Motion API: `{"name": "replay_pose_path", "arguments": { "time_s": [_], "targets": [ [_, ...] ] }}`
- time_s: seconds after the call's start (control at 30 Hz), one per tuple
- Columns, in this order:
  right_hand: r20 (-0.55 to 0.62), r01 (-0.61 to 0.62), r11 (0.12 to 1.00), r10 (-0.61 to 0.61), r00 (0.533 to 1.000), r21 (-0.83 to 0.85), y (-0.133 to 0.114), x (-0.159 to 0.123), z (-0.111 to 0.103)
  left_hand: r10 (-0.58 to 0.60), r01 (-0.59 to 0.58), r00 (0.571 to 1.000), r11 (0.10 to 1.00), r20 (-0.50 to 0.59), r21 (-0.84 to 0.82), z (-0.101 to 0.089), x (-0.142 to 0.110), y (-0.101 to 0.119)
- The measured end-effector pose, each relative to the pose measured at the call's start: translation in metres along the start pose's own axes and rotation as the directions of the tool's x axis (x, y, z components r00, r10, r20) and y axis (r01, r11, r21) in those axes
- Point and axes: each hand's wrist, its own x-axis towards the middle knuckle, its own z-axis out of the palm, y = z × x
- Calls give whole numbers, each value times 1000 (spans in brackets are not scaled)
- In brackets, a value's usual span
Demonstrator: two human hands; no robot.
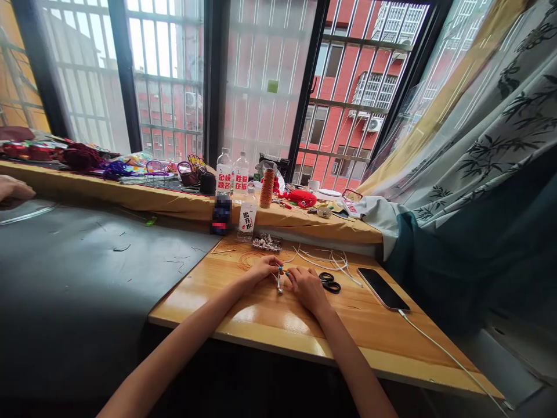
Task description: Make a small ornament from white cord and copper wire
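Observation:
Over the wooden table, my left hand (263, 270) is closed in a pinch on a short white cord (279, 281). The cord hangs down from the fingertips, with a small shiny metallic piece (279, 291) at its lower end. Close beside it, my right hand (307, 285) has its fingers drawn together, pointing at the top of the cord; what they pinch is too small to make out. Blue spots show at the fingertips of both hands. Black-handled scissors (331, 285) lie just right of my right hand. Behind the hands sits a clear box of small metallic parts (267, 242).
Loose white cords (324, 261) and thin orange thread (247, 261) lie on the wooden table (261, 319). A phone (383, 288) charges at right. Bottles (246, 217) and an orange thread spool (267, 188) stand behind. Another person's hand (15, 190) is at far left, above the grey table (87, 290).

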Motion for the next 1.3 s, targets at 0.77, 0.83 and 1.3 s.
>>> {"name": "replay_pose_path", "arguments": {
  "time_s": [0.77,0.83,1.3],
  "targets": [
    [1,-49,999,49,999,-5,-5,2,-5,-97,102,993,992,66,-71,-3,-8,4],
    [27,-56,998,56,998,-17,-5,2,-6,-81,85,995,994,62,-64,-3,-7,2],
    [-16,-70,997,70,997,-16,-3,1,1,-84,95,988,992,130,-84,-7,-3,-4]
  ]
}}
